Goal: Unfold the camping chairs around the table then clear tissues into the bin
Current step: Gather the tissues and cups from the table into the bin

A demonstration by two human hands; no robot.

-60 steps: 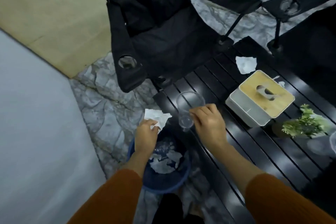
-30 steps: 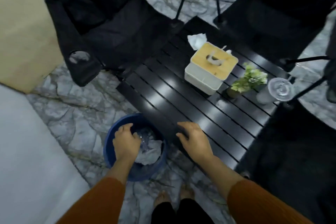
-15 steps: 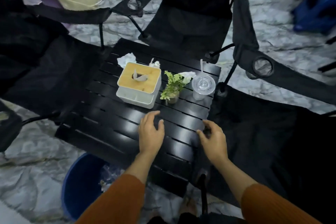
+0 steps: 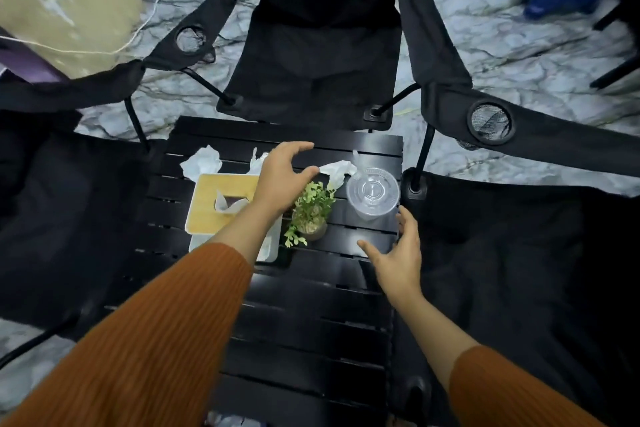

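Crumpled tissue [image 4: 202, 163] sits far-left on the surface [image 4: 311, 305], behind the tissue box [image 4: 221, 204]; left hand [image 4: 282, 180] hovers, fingers apart and holding nothing, just beside a second tissue [image 4: 337, 168] behind the plant [image 4: 311, 211]; next the lidded cup [image 4: 372, 192], with the right hand [image 4: 398, 253] near it, fingers spread.

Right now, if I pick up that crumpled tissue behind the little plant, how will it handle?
The crumpled tissue is probably floppy and light: it lies in thin, loose folds. It likely won't roll or slip. It sits close beside the lidded cup and the plant, so a careless grab might nudge them.
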